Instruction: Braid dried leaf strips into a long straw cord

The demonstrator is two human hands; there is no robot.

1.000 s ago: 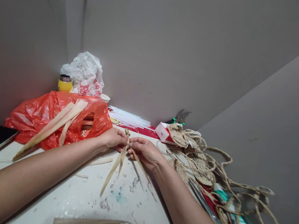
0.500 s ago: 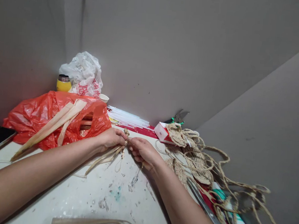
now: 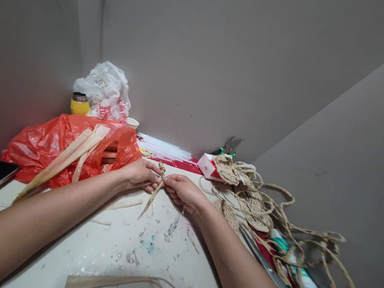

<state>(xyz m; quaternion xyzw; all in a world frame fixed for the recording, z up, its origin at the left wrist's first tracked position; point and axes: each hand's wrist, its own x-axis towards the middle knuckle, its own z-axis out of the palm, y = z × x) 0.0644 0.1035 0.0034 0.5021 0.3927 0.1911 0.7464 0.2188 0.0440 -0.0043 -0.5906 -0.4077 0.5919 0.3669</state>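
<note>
The knotted fibre piece point(image 3: 153, 197) lay just right of the red plastic bag point(image 3: 48, 141), between the person's fingertips, so neither hand was clearly nearer: the left hand point(image 3: 142, 174) met it from the bag's side, the right hand point(image 3: 184, 192) from the side away from the bag. Its long axis ran from a small knotted head, on the far side of the fingers, down to a pointed tail that slanted toward the person and leaned back toward the bag's side. The right thumb and fingers were pinched together on it just below the head; the left fingers were bent in and seemed to grip it too, though their tips were partly hidden. Among the containers, the red bag itself showed strips point(image 3: 109, 155) through a gap at its right end, with long pale strips point(image 3: 72, 155) lying across its outside. Behind it stood a yellow jar point(image 3: 79, 106), contents unclear, a crumpled white bag point(image 3: 104, 83) and, behind its right end, a white bowl point(image 3: 132, 123) whose inside was hidden. Well right of it, rope coils point(image 3: 255, 206) sprawled beside and over a white-and-red box point(image 3: 206, 165).
</note>
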